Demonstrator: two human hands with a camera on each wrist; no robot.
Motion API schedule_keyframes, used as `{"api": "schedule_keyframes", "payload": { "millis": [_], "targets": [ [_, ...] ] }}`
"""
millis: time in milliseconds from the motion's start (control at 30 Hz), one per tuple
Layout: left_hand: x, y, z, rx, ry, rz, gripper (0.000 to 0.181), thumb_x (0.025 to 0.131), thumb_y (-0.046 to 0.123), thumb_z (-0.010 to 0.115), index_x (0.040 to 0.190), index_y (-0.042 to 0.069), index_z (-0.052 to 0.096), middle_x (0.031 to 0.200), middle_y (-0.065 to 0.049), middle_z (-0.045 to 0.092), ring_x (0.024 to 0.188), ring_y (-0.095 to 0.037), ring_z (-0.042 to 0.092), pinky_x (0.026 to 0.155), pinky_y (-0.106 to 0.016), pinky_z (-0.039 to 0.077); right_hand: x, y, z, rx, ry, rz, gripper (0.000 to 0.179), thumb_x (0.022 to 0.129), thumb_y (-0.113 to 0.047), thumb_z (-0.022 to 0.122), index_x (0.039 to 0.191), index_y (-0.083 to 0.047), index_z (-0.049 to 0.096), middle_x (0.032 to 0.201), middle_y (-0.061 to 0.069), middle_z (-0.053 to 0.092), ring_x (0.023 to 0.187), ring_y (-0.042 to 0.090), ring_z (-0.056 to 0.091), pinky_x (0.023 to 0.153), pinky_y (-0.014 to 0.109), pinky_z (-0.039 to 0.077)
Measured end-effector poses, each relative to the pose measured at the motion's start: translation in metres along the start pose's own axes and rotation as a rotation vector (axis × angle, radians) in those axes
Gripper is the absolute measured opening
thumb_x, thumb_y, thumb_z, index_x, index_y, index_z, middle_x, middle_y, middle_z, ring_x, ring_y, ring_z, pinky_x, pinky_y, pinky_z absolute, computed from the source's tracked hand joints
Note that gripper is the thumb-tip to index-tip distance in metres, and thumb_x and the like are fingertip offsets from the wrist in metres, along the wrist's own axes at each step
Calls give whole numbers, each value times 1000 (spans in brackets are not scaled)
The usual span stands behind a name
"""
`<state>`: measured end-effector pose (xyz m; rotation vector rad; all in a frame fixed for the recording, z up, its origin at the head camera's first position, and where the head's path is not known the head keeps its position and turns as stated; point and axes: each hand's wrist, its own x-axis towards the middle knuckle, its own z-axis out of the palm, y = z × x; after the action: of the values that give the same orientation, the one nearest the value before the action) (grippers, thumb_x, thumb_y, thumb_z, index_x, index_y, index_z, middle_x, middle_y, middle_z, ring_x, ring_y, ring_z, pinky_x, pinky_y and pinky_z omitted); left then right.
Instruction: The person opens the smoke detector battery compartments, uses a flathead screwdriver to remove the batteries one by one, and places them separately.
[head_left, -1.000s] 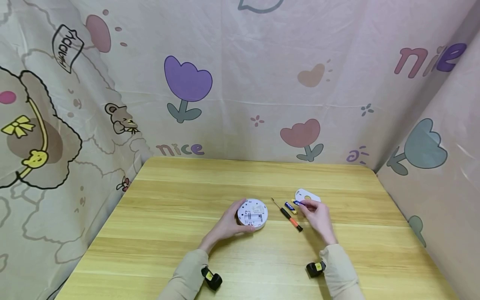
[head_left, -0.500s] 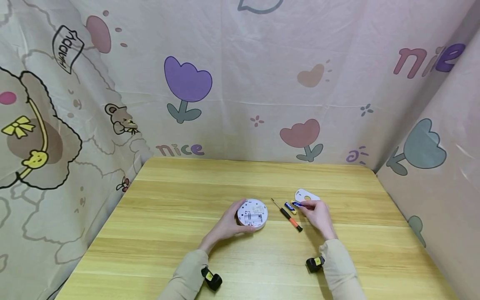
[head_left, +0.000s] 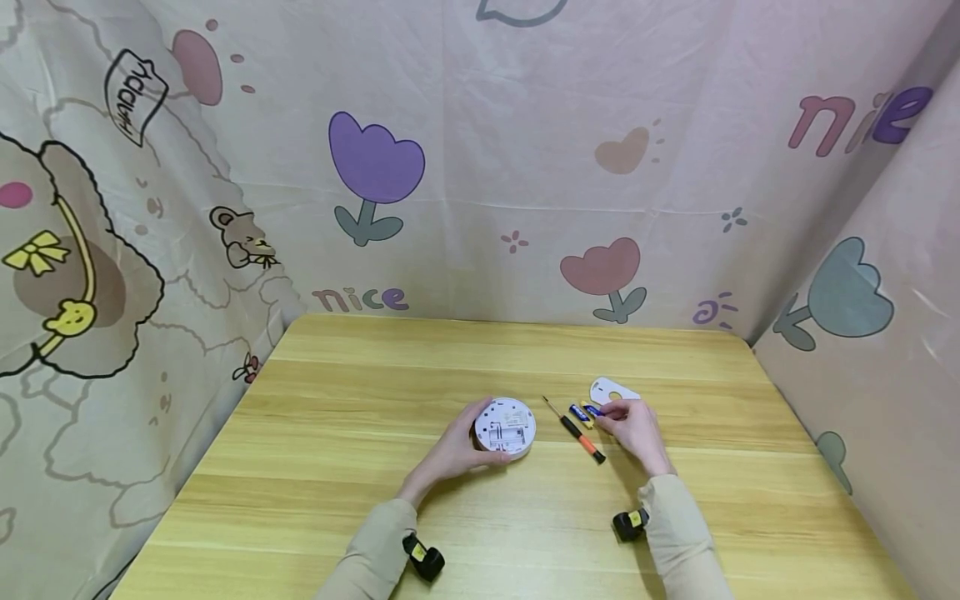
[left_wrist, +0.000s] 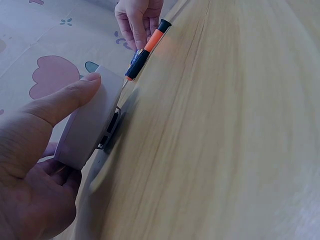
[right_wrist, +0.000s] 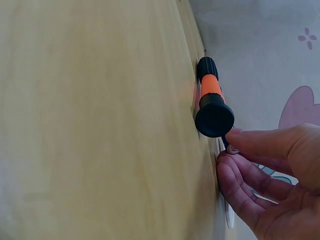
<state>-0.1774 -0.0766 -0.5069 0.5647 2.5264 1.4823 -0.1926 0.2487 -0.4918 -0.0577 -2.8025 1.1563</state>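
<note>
My left hand [head_left: 452, 452] grips a round white device [head_left: 517, 417] by its rim, thumb at the near side. Its upper face shows a battery compartment with nothing in it. In the left wrist view the thumb lies across the device's side wall [left_wrist: 92, 120]. To the right, my right hand [head_left: 633, 429] pinches a blue and yellow battery [head_left: 591, 409] between thumb and fingers, close to the tabletop. The right wrist view shows only the end of this battery [right_wrist: 232, 149]. A second similar battery [head_left: 579, 414] lies just left of it.
An orange and black screwdriver [head_left: 581, 436] lies between the device and the batteries, its tip pointing away. Behind the right hand is a white plate with a hole [head_left: 606, 388]. The wooden table [head_left: 390, 367] meets a printed curtain [head_left: 480, 167] at the back.
The right hand has shifted slightly with the pinched battery, which has come a little nearer to me and closer to the other battery. The left hand and the white device have stayed put.
</note>
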Motion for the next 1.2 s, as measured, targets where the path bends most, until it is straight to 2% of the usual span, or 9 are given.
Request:
{"api": "schedule_keyframes", "payload": {
  "millis": [533,767,867,1000,1067,1133,1200],
  "targets": [
    [-1,1,0,-2,-3,-10,106,73,30,90,157,5,29,162,-23,32,148,-45,33,122,-66,24,0,-1,3,-28,-6,-5,12,82,-7,79,89,1,76,87,16,77,73,14,67,67,23,53],
    [-2,1,-1,-5,-10,-13,107,73,30,90,157,5,29,162,-22,33,148,-44,34,122,-65,24,0,0,4,-38,-1,-14,13,81,-7,79,90,1,75,87,17,76,74,17,68,70,29,56],
    [-1,1,-1,-5,-10,-11,107,73,31,90,157,5,29,161,-22,33,148,-44,34,122,-65,25,0,1,4,-22,9,-26,15,81,-8,79,92,3,75,86,17,75,73,15,66,68,25,55],
    [-1,2,-1,-12,-9,-10,107,74,31,90,157,4,29,162,-22,33,148,-44,33,123,-65,24,0,3,0,-3,51,-35,21,83,-9,78,98,6,73,84,17,72,71,11,61,63,17,48],
    [-1,2,-1,-16,-9,-10,106,74,31,90,157,4,29,161,-23,33,148,-44,33,123,-65,24,1,4,-3,8,73,-28,26,85,-9,78,104,7,72,87,19,71,72,14,61,62,17,47],
    [-1,2,-1,-12,-9,-6,107,74,30,90,157,4,29,161,-23,33,148,-44,34,122,-65,24,2,7,-7,12,89,-11,33,86,-12,77,112,6,70,95,22,70,78,21,63,67,22,49],
    [-1,2,-1,-8,-9,-10,107,74,30,90,157,4,29,162,-22,33,148,-44,34,122,-66,24,4,10,-13,3,86,-6,42,86,-15,77,121,6,67,108,27,68,92,32,63,81,34,53]
  ]
}}
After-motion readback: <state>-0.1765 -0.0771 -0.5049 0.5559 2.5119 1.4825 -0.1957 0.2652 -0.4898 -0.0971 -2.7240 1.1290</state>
